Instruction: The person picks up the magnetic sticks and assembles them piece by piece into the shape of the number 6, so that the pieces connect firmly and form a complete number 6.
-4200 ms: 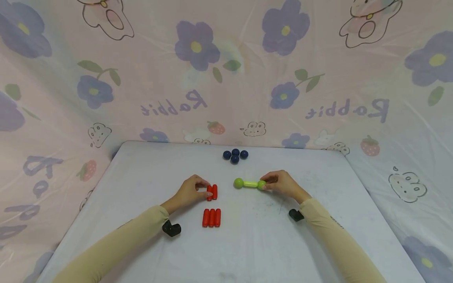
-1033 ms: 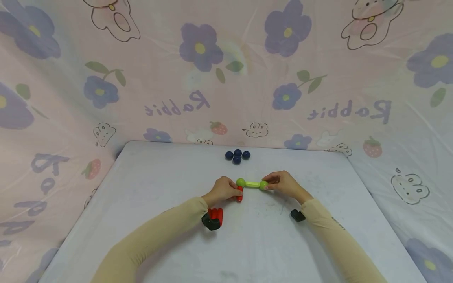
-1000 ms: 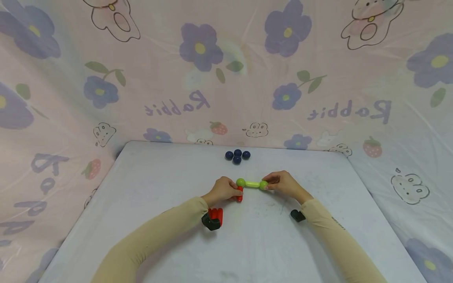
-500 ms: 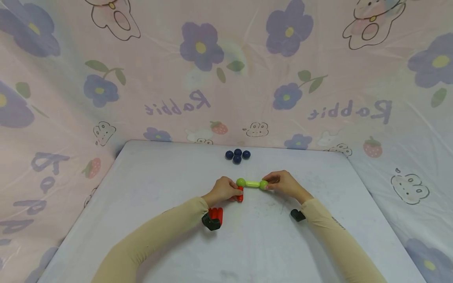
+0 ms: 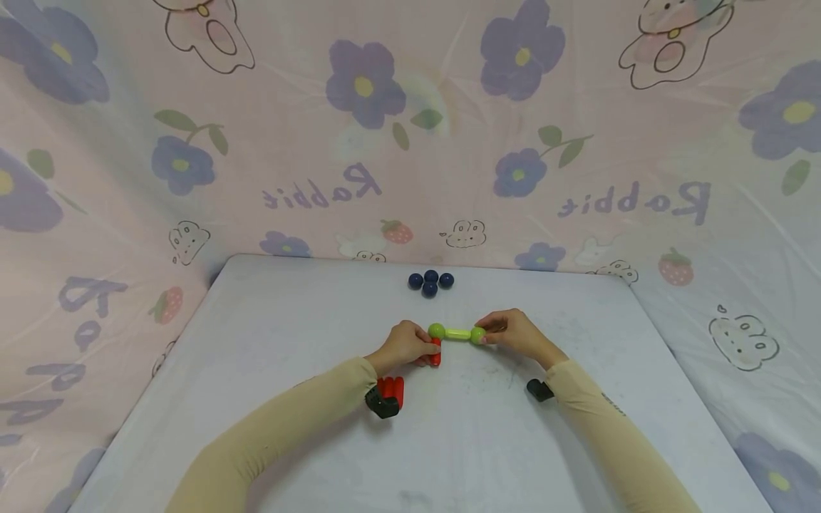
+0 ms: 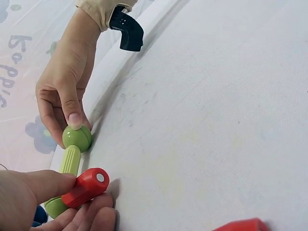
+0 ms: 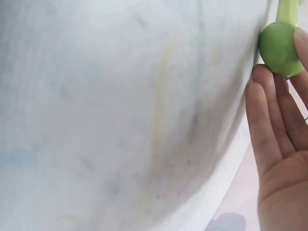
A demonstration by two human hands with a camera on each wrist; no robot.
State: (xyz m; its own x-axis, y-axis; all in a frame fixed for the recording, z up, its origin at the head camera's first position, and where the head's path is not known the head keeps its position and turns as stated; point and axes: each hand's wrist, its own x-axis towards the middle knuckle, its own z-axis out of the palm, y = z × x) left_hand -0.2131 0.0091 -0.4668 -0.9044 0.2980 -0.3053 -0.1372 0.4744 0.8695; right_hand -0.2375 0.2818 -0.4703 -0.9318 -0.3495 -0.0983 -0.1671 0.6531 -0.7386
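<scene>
White bench (image 5: 487, 442), cartoon-print cloth (image 5: 423, 164) behind and at the sides. Green piece is mid-bench, between the hands: pale green rod (image 5: 457, 333) with a ball at each end, left green ball (image 5: 437, 330) and right green ball (image 5: 477, 335).

Red rod (image 5: 435, 354) is at the left green ball, roughly square to the green rod, pointing toward the wearer. Its near end shows a pale disc (image 6: 100, 177), probably a magnet. Far end looks to be at the ball; can't tell if it's seated.

Left hand (image 5: 405, 344): thumb and fingers pinching the red rod, gap no wider than the rod. Right hand (image 5: 509, 331): thumb and fingertips on the right green ball, light pinch, apparently steadying.

Step in hand, my read: joining red rod to left ball. Next move calls for confirming contact, then easing the left-hand pinch without twisting the rod off, right hand holding the far ball steady. Risk: the ball rolls and the angle drifts.

Further out: spare red rods (image 5: 399, 390) nearer the wearer, partly hidden by the left wrist mount (image 5: 383, 403). Four navy balls (image 5: 430, 289) bunched toward the back edge, untouched.
</scene>
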